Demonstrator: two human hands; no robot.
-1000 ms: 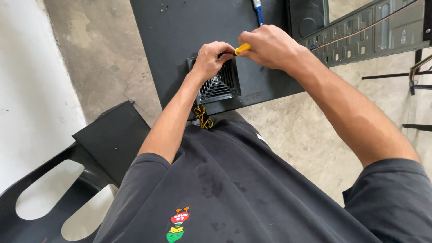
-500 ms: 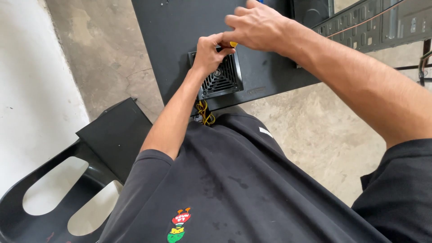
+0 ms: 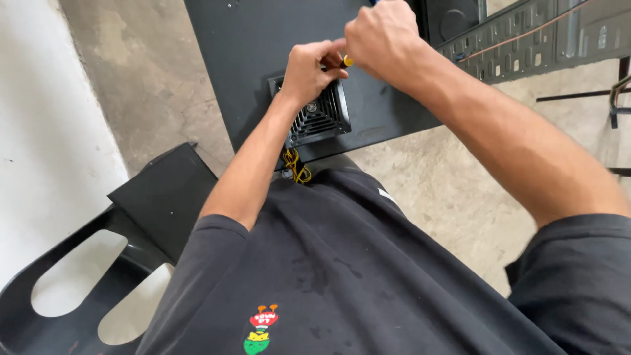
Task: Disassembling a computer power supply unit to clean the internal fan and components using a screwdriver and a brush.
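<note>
A black power supply box with a round fan grille (image 3: pixel 322 117) lies on a black panel (image 3: pixel 243 59). My left hand (image 3: pixel 310 69) rests on top of the box and grips its upper edge. Just to its right my right hand (image 3: pixel 381 41) is closed around a tool with a yellow handle (image 3: pixel 347 61), only a small tip of which shows between the two hands. Yellow wires (image 3: pixel 296 165) hang from the lower left of the box, near my black shirt.
A black perforated metal chassis (image 3: pixel 526 39) lies at the upper right. A black plastic chair (image 3: pixel 72 276) stands at the lower left, with a black flat panel (image 3: pixel 164 190) beside it. Concrete floor (image 3: pixel 434 190) surrounds them.
My right hand has shifted up and left, closer to my left hand, hiding most of the yellow handle. The view has tilted slightly; my left hand stays on the box.
</note>
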